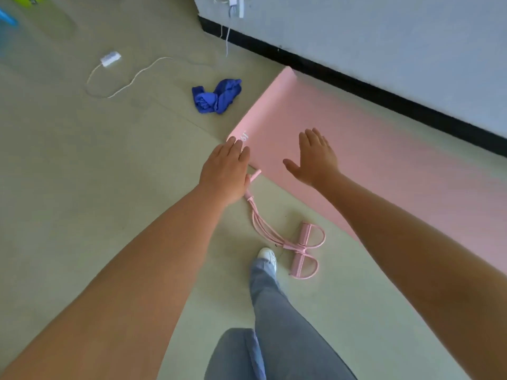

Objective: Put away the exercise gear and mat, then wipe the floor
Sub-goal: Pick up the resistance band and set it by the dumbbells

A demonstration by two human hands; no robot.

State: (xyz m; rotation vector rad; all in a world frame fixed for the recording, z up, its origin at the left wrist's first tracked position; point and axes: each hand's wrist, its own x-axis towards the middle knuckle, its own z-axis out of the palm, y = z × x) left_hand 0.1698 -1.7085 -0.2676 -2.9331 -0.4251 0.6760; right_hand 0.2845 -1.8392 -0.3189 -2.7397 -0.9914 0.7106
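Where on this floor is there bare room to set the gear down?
Bare floor lies left of the left hand, below the white cable. It is crowded between the pink mat and the shoe, where the resistance pull rope lies.

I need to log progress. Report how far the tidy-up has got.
Nothing looks done yet. The pink foam exercise mat lies unrolled along the wall, and the pink resistance pull rope lies on the floor beside it. Left hand and right hand reach open toward the mat's end. Still left: rope, mat, then wiping, perhaps with the crumpled blue cloth.
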